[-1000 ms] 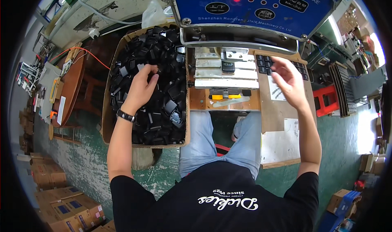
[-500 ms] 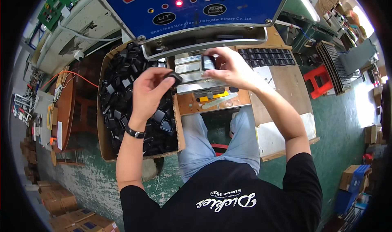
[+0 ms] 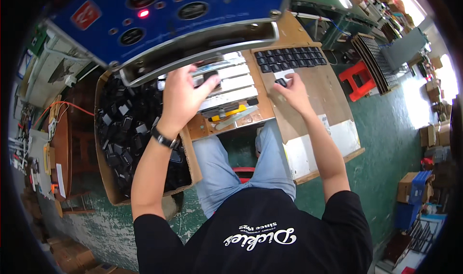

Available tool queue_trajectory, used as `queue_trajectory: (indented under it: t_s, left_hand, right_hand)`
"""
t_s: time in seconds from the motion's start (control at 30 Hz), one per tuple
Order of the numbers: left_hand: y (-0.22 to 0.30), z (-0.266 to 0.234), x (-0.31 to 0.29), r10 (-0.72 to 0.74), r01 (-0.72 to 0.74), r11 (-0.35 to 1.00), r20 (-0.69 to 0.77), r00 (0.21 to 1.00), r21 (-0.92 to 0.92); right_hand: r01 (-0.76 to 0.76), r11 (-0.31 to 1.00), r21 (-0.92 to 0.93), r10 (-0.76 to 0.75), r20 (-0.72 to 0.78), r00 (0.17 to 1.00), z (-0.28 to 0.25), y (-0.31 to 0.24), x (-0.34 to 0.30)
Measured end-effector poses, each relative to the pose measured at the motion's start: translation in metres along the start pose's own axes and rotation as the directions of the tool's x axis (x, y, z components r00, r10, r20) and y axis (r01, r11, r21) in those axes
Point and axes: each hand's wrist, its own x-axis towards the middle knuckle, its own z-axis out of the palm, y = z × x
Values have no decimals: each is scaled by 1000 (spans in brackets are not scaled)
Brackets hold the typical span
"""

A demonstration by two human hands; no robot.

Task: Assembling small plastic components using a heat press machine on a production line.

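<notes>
Using two bare hands around one silvery, slatted metal fixture (image 3: 238, 73). Holding the left hand (image 3: 184, 94) over the fixture's left part, thumb beside one small black blocky piece (image 3: 211, 76); not being able to tell, through the blur, whether gripping it or merely touching. Pinching one small, dark, smooth-looking piece (image 3: 281, 82) between thumb and fingertips of the right hand (image 3: 295, 93), right of the fixture, over a flat brown board (image 3: 330, 89). Counting at least two rows of flat, black, rounded-square pieces (image 3: 289, 57) beyond that hand, right of the fixture. Seeing one open cardboard carton (image 3: 191, 158) left of the fixture, containing glossy black blocks (image 3: 125, 129) too overlapped for counting. Facing one blue metal panel (image 3: 169, 25) above the fixture, showing one glowing red light (image 3: 143, 13), being cut off at the upper edge.
</notes>
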Motion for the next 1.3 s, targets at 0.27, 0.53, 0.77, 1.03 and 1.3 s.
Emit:
queue_trajectory:
  t_s: [0.27, 0.53, 0.77, 1.03, 1.3]
  left_hand:
    - [-27, -55, -108, -64, 49, 996, -249, 966, -69]
    - [-84, -152, -134, -178, 267, 952, -438, 881, 150]
    - [-136, -136, -89, 154, -35, 795, -146, 977, 606]
    - [-133, -145, -70, 73, -157, 724, 152, 986, 672]
    - [-64, -124, -90, -260, 252, 964, -87, 962, -85]
  right_hand:
    - [57, 861, -505, -93, -47, 995, 51, 18, 53]
    - [86, 926, -368, -132, -100, 986, 58, 16, 50]
    - [70, 983, -169, -98, -165, 981, 28, 51, 28]
    - [208, 962, 175, -198, -76, 977, -12, -26, -10]
    - [448, 871, 201, -491, 324, 809, -1, -167, -22]
